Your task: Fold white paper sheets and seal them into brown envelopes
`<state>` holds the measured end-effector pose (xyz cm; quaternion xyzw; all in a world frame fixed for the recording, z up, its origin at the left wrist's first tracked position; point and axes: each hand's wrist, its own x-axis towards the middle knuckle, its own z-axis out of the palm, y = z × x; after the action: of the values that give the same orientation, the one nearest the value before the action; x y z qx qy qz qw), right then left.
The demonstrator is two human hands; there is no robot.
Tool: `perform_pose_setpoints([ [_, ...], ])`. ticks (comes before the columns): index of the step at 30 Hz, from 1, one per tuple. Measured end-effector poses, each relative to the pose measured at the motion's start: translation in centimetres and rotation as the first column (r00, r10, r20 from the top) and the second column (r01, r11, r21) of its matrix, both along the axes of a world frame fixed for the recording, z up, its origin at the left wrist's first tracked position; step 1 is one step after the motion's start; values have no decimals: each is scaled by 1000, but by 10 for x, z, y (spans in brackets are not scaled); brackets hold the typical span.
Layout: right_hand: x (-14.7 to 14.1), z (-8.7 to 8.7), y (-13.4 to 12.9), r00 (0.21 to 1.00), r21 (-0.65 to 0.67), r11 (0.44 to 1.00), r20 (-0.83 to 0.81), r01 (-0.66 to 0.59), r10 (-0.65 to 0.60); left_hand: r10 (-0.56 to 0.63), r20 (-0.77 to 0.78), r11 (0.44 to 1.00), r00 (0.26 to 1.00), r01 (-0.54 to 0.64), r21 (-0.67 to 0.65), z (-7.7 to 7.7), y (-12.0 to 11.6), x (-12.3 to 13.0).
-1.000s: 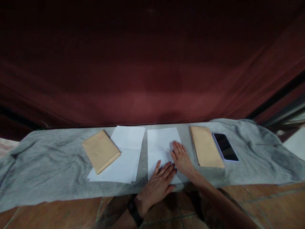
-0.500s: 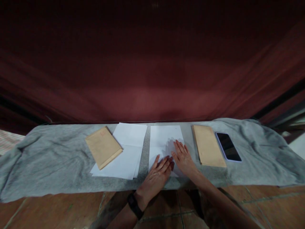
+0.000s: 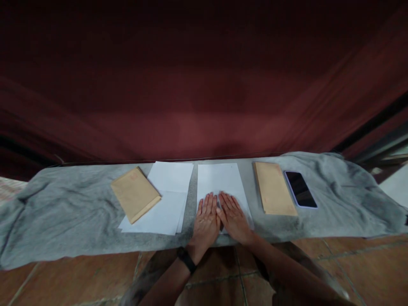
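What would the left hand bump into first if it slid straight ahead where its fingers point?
Past the rest of the white sheet under the left hand, probably the dark red surface behind the grey cloth; depth there is unclear.

A phone (image 3: 301,189) lies face up on the right part of a grey cloth (image 3: 73,212), its screen dark, its edge pale purple, its long side slanting. The cloth covers a long, narrow surface, rumpled toward both ends and flatter in the middle. Behind it rises a red wall (image 3: 191,106), nearly black at the top and lighter low down. Dark bars slant at its two sides, one on the left (image 3: 22,148), one on the right (image 3: 372,121). Below the cloth's front edge show brown floor tiles (image 3: 79,278) with paler joints. A pale patch (image 3: 11,189) at the far left and a white shape (image 3: 397,187) at the far right are too blurred to identify.
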<state>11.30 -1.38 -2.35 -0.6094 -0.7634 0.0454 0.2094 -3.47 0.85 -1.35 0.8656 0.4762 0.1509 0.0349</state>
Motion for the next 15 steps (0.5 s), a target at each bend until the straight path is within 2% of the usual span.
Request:
perform_pose_setpoints([
  [3, 7, 0, -1, 998, 27, 1000, 62, 10, -11, 77, -25, 997, 997, -77, 14, -7, 2, 0],
  [8, 23, -7, -2, 987, 55, 992, 105, 115, -120, 215, -1, 976, 977, -215, 21, -6, 9, -8],
  [15, 50, -14, -9, 969, 77, 977, 134, 201, -209, 277, 29, 960, 960, -278, 41, -9, 11, -16],
])
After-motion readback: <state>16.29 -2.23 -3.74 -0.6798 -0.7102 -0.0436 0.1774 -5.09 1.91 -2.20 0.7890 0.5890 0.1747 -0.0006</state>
